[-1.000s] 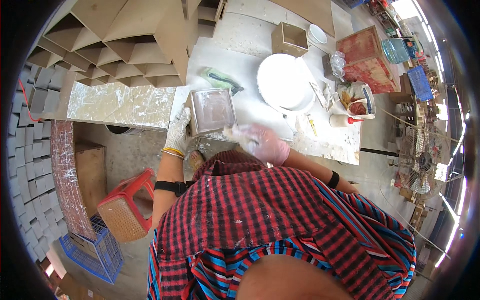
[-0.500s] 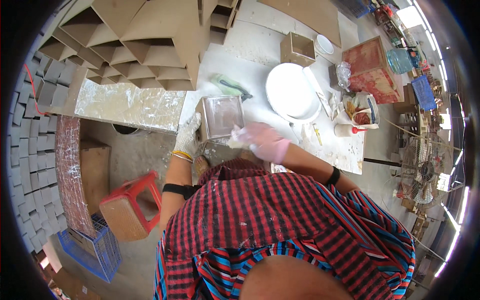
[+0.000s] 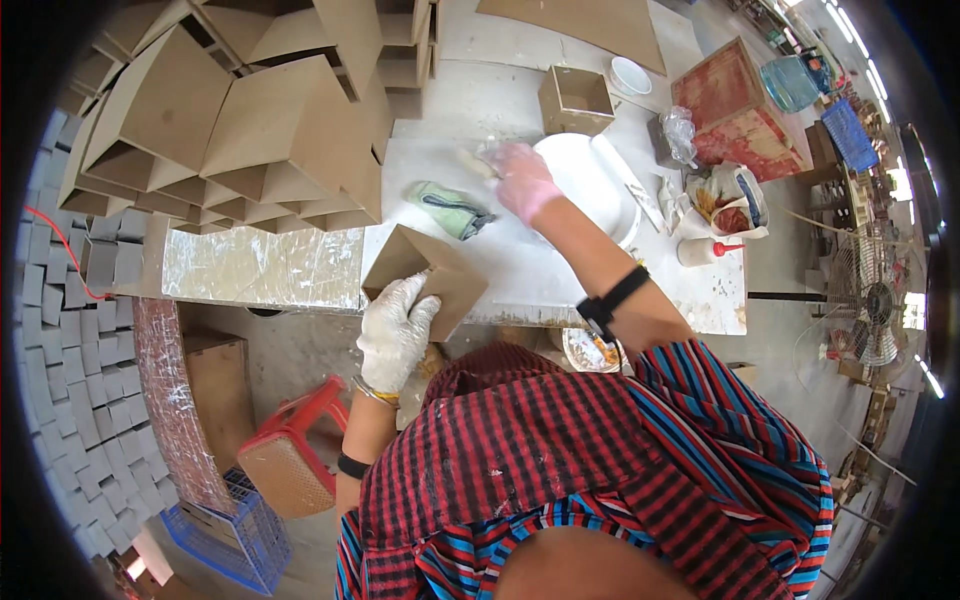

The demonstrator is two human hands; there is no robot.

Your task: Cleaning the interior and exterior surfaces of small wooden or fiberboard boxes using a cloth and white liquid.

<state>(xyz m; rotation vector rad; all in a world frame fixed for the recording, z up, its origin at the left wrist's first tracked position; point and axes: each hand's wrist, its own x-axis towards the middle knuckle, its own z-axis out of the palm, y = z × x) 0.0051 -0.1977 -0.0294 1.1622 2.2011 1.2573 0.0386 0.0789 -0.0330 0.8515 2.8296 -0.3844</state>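
My left hand [image 3: 393, 335], in a white knit glove smeared with white, grips a small brown fiberboard box [image 3: 457, 292] at the table's near edge. The box is tilted, and its open side faces left. Farther forward, my right hand [image 3: 527, 182] wears a pink glove and is closed on a pale, cloth-like piece [image 3: 478, 163], blurred by motion. That hand is just left of a round white basin [image 3: 583, 172], its wrist over the rim. A folded green cloth [image 3: 452, 208] lies on the table between the box and the basin.
Stacked brown boxes [image 3: 270, 130] stand at the left on the white-stained table [image 3: 690, 305]. Another open box [image 3: 578, 100], a white tub [image 3: 630, 76] and a red-capped bottle [image 3: 705, 251] are to the right. A red stool [image 3: 290, 450] and blue crate [image 3: 235, 535] stand on the floor.
My right hand has moved off the box, forward to the basin's left side. My left hand has turned and tilted the box, so its flat face no longer points up.
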